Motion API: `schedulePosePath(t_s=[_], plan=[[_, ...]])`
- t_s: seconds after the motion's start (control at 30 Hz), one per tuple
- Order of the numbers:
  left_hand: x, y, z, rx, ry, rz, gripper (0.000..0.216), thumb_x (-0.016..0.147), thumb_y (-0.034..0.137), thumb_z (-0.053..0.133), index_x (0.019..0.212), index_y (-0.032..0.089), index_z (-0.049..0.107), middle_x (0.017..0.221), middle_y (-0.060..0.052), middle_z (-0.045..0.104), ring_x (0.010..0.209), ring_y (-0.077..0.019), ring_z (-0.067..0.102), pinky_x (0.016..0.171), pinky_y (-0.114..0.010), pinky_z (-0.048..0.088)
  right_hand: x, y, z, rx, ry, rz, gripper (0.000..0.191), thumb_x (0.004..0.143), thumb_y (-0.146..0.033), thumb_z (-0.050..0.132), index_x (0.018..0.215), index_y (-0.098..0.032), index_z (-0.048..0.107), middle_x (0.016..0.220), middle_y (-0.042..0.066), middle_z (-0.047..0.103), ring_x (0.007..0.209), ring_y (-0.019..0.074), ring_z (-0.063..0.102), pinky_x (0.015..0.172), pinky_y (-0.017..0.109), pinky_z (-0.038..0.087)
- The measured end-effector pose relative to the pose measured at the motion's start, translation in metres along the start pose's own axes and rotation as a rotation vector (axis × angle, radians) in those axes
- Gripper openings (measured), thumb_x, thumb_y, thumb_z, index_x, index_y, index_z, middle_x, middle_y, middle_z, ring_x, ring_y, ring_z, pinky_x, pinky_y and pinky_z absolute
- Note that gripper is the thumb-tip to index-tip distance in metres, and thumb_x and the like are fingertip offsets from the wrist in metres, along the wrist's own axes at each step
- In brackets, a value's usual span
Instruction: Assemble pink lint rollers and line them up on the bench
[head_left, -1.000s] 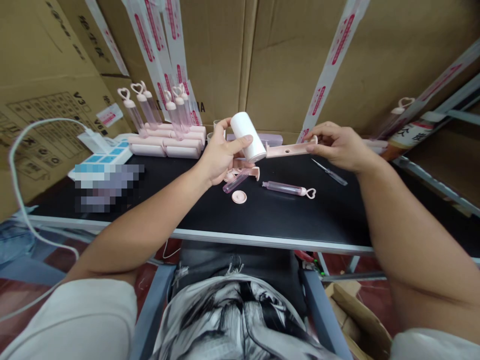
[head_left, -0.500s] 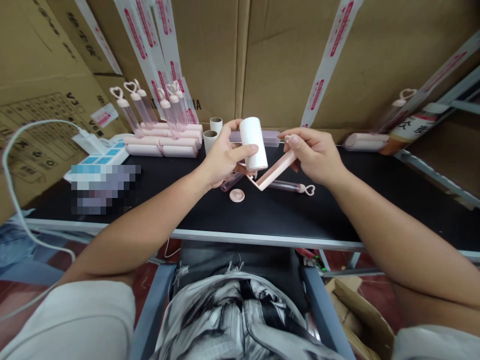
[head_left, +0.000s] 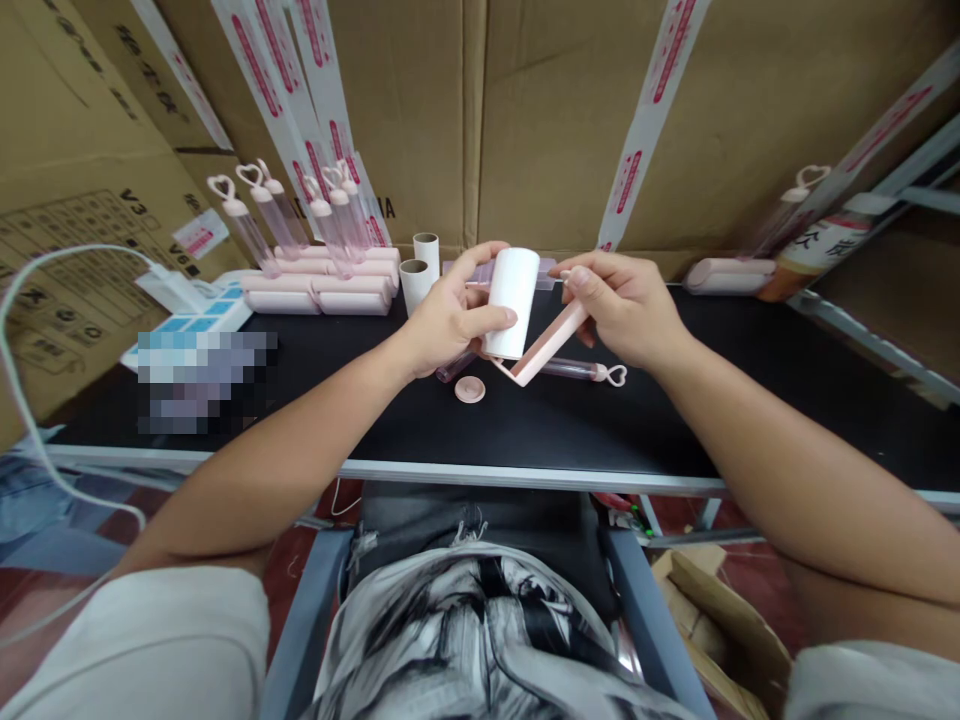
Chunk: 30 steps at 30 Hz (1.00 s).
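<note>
My left hand (head_left: 454,315) is closed around a white lint roll (head_left: 514,302), tilted slightly with its top leaning right. In my right hand (head_left: 616,305) is a pink lint roller frame (head_left: 551,340), pinched at its upper end between thumb and fingers. The frame's bent lower corner sits just below the roll; I cannot tell whether the two touch. A round pink end cap (head_left: 470,389) lies on the black table beneath. Behind the frame lies a clear purple handle with a heart-shaped loop (head_left: 616,376). Part of another clear tube (head_left: 453,368) shows under my left hand.
Finished-looking pink lint rollers (head_left: 322,290) with heart handles stand at the back left, one more (head_left: 731,277) at the back right beside a bottle (head_left: 825,245). Two cardboard cores (head_left: 415,285) stand behind my left hand. A power strip (head_left: 199,325) lies left.
The lint roll has tilted, its top now leaning right and its lower end shifting left over the frame's corner. My right hand keeps its hold on the frame. The view has shifted slightly.
</note>
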<state>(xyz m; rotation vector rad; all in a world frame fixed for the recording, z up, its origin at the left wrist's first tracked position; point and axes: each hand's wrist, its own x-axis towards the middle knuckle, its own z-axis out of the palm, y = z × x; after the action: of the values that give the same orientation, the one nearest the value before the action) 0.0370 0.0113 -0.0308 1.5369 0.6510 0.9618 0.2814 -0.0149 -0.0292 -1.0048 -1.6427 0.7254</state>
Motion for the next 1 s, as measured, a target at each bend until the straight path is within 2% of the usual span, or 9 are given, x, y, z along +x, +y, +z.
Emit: schedulePosePath(t_s=[0.1, 0.4, 0.6, 0.67, 0.73, 0.8, 0.87, 0.93, 1.0], plan=[[-0.003, 0.000, 0.000, 0.016, -0.057, -0.025, 0.090, 0.073, 0.028, 0.088, 0.154, 0.035, 0.049, 0.095, 0.000, 0.075, 0.071, -0.0185, 0.074, 0.058, -0.027, 0.062, -0.001, -0.002, 0.003, -0.001, -0.010, 0.006, 0.054, 0.087, -0.081, 0.078, 0.090, -0.028, 0.073, 0.066, 0.000, 0.063, 0.047, 0.0167, 0.057, 0.041, 0.032, 0.042], [-0.003, -0.002, -0.007, 0.062, -0.183, -0.112, 0.091, 0.084, 0.032, 0.081, 0.164, 0.043, 0.040, 0.105, -0.003, 0.076, 0.066, -0.0205, 0.077, 0.054, -0.033, 0.067, -0.002, -0.001, 0.012, 0.061, -0.026, 0.073, 0.056, 0.084, -0.082, 0.080, 0.087, -0.027, 0.070, 0.062, -0.001, 0.064, 0.048, 0.0193, 0.064, 0.042, 0.034, 0.053], [-0.005, -0.002, -0.011, 0.083, -0.237, -0.087, 0.097, 0.084, 0.028, 0.083, 0.167, 0.050, 0.038, 0.123, -0.004, 0.073, 0.069, -0.0160, 0.074, 0.058, -0.032, 0.069, -0.002, 0.002, 0.014, 0.175, -0.088, 0.143, 0.058, 0.080, -0.082, 0.084, 0.092, -0.026, 0.073, 0.077, 0.002, 0.073, 0.067, 0.0251, 0.077, 0.056, 0.040, 0.068], [-0.005, -0.002, -0.012, 0.116, -0.230, -0.047, 0.095, 0.082, 0.024, 0.084, 0.165, 0.049, 0.044, 0.130, -0.005, 0.072, 0.078, -0.0189, 0.077, 0.068, -0.038, 0.073, -0.002, 0.002, 0.011, 0.222, -0.146, 0.183, 0.057, 0.080, -0.079, 0.086, 0.098, -0.026, 0.074, 0.084, 0.004, 0.078, 0.077, 0.0267, 0.081, 0.063, 0.040, 0.071], [-0.004, 0.000, -0.013, 0.168, -0.207, 0.033, 0.091, 0.079, 0.020, 0.084, 0.161, 0.044, 0.053, 0.142, -0.006, 0.070, 0.102, -0.0273, 0.079, 0.088, -0.048, 0.073, -0.002, 0.003, 0.007, 0.275, -0.210, 0.219, 0.056, 0.081, -0.075, 0.089, 0.103, -0.026, 0.073, 0.090, 0.004, 0.079, 0.083, 0.0255, 0.082, 0.067, 0.037, 0.072], [-0.002, 0.003, -0.017, 0.255, -0.209, 0.137, 0.086, 0.077, 0.017, 0.082, 0.157, 0.038, 0.059, 0.153, -0.006, 0.066, 0.131, -0.0347, 0.072, 0.113, -0.056, 0.063, -0.003, 0.002, 0.002, 0.322, -0.284, 0.259, 0.056, 0.081, -0.071, 0.091, 0.107, -0.026, 0.068, 0.094, 0.003, 0.078, 0.083, 0.0222, 0.081, 0.063, 0.032, 0.070], [0.000, 0.006, -0.022, 0.382, -0.255, 0.231, 0.084, 0.078, 0.017, 0.079, 0.157, 0.033, 0.060, 0.162, -0.006, 0.061, 0.150, -0.0368, 0.059, 0.131, -0.059, 0.045, -0.004, 0.001, 0.000, 0.372, -0.352, 0.298, 0.056, 0.082, -0.066, 0.093, 0.108, -0.026, 0.064, 0.095, 0.002, 0.077, 0.078, 0.0194, 0.078, 0.055, 0.028, 0.066], [0.001, 0.007, -0.027, 0.528, -0.313, 0.301, 0.084, 0.082, 0.019, 0.076, 0.162, 0.032, 0.056, 0.168, -0.006, 0.057, 0.157, -0.0365, 0.052, 0.138, -0.058, 0.032, -0.005, -0.001, 0.000, 0.432, -0.391, 0.332, 0.055, 0.083, -0.065, 0.093, 0.106, -0.025, 0.063, 0.094, 0.002, 0.077, 0.076, 0.0186, 0.076, 0.055, 0.028, 0.065], [0.001, 0.007, -0.030, 0.663, -0.352, 0.343, 0.084, 0.086, 0.021, 0.072, 0.166, 0.033, 0.051, 0.169, -0.007, 0.055, 0.158, -0.0365, 0.049, 0.139, -0.059, 0.027, -0.004, -0.002, 0.002, 0.478, -0.390, 0.347, 0.057, 0.082, -0.069, 0.091, 0.102, -0.024, 0.063, 0.093, 0.003, 0.077, 0.074, 0.0188, 0.076, 0.059, 0.030, 0.066]])
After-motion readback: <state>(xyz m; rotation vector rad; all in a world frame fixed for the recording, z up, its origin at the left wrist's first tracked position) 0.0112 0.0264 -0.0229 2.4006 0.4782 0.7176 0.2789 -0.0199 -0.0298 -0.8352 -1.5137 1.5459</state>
